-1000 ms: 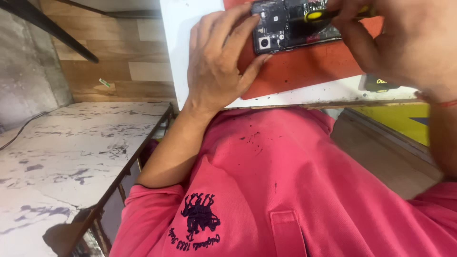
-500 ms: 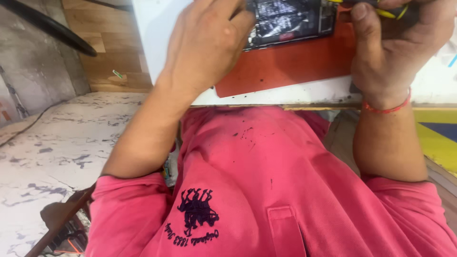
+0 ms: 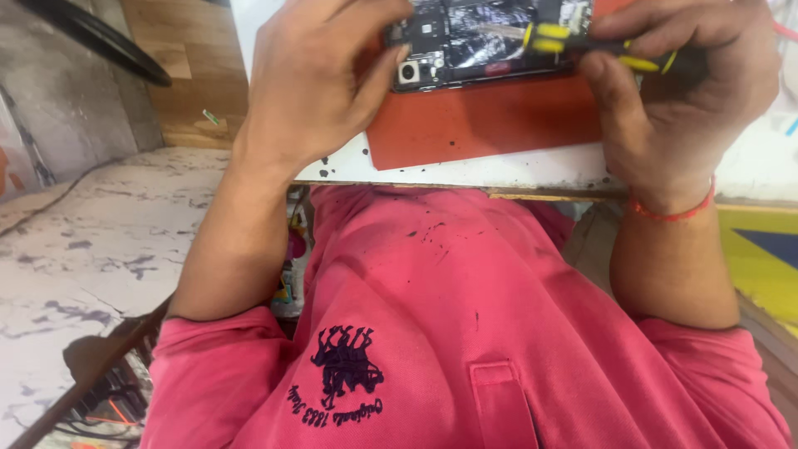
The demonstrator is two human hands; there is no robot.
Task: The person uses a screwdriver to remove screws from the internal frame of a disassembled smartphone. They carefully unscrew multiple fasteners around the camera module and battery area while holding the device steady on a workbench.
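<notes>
An opened smartphone [image 3: 474,41] with its back cover off lies on a red mat [image 3: 482,120] at the top of the head view, its dark innards and camera module exposed. My left hand [image 3: 320,79] grips the phone's left end, thumb by the camera module. My right hand [image 3: 686,87] holds a black and yellow screwdriver [image 3: 582,46] lying nearly flat over the phone, its tip pointing left onto the phone's inside. A red thread band circles my right wrist.
The mat rests on a white worktop [image 3: 499,170] with a worn wooden front edge. My red shirt [image 3: 465,333] fills the lower view. A stained grey-white floor [image 3: 83,249] lies to the left and a yellow panel [image 3: 761,258] to the right.
The view has shifted so both hands and the phone sit more centred and closer. My right hand and screwdriver now show fully; both hands keep their hold.
</notes>
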